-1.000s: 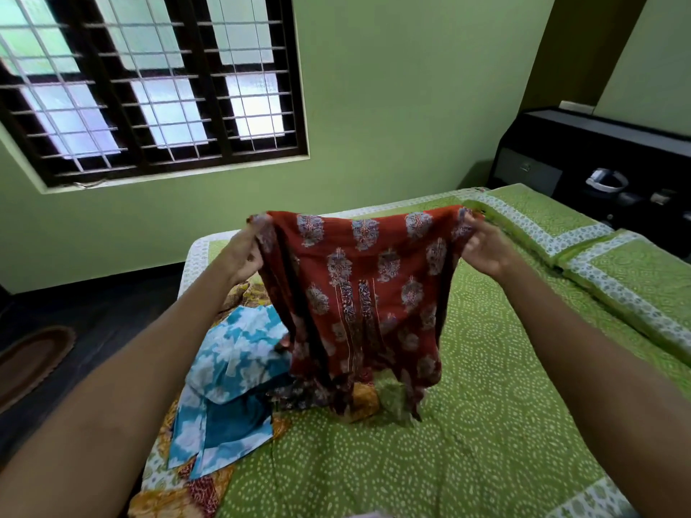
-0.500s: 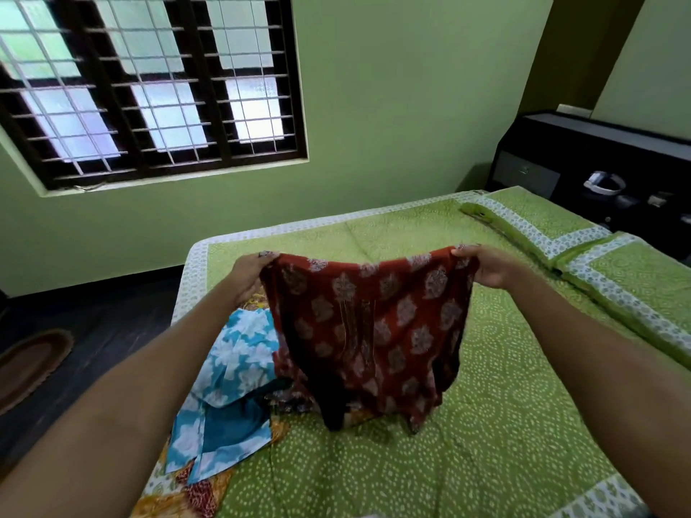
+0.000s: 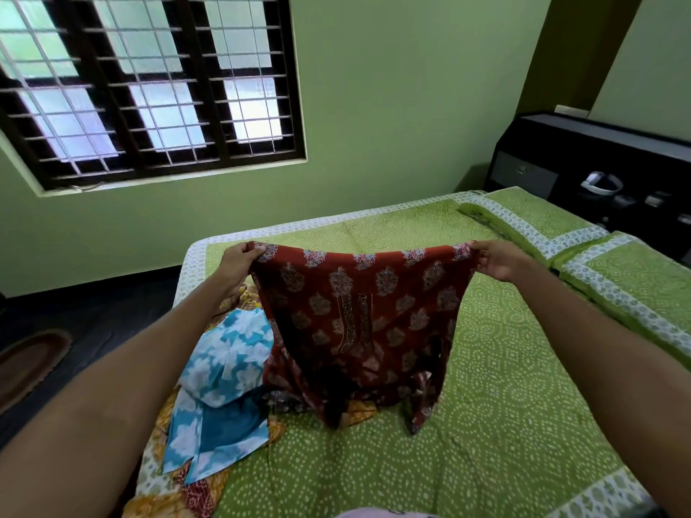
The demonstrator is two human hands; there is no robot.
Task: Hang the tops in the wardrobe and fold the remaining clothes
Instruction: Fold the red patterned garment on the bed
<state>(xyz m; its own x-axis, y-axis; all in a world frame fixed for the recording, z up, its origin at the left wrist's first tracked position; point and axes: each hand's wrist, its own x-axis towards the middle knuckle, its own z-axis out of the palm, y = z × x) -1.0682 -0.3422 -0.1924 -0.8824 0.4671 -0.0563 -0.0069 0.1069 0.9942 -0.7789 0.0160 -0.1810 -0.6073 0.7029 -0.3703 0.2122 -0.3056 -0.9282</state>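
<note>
A red printed top [image 3: 359,315] hangs spread out in the air above the green bed [image 3: 486,424]. My left hand [image 3: 237,263] pinches its upper left corner. My right hand [image 3: 499,261] pinches its upper right corner. The top's lower end touches the bedspread. A blue and white floral garment [image 3: 224,372] lies on the bed's left side, below my left forearm. An orange-yellow printed cloth [image 3: 168,495] lies under it. The wardrobe is out of view.
Two green pillows [image 3: 598,263] lie at the bed's right. A dark headboard unit [image 3: 598,162] with small items stands behind them. A barred window [image 3: 149,87] fills the left wall. A brown mat [image 3: 30,360] lies on the dark floor at left.
My hands lowered the red top from chest height toward the bed, then drew apart, stretching its top edge wider. The pile on the left has not moved.
</note>
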